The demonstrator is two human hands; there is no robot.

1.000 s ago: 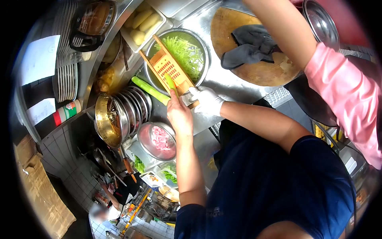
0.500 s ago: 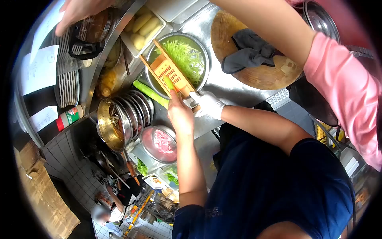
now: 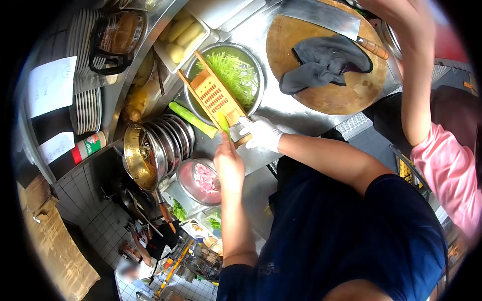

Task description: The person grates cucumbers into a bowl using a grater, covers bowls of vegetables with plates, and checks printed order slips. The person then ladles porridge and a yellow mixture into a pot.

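Observation:
My bare left hand (image 3: 229, 163) is closed around a bright green vegetable stalk (image 3: 223, 122), pressed against the lower part of a wooden grater (image 3: 211, 92). My gloved right hand (image 3: 263, 133) grips the grater's near end. The grater lies tilted across the rim of a steel bowl (image 3: 261, 75), which holds pale green shreds (image 3: 231, 72). A second peeled green stalk (image 3: 188, 116) rests on the counter left of the bowl.
A round chopping board (image 3: 311, 103) bears a cleaver (image 3: 326, 19) and a dark cloth (image 3: 329, 60). A co-worker's pink-sleeved arm (image 3: 416, 95) reaches in at right. Stacked steel bowls (image 3: 173, 138) and a bowl of pink meat (image 3: 205, 179) stand left. Peeled potatoes (image 3: 182, 32) fill a tub.
My left hand and its stalk have slid down the grater toward me. The co-worker's arm has drawn back to the right, and a cleaver now shows on the board.

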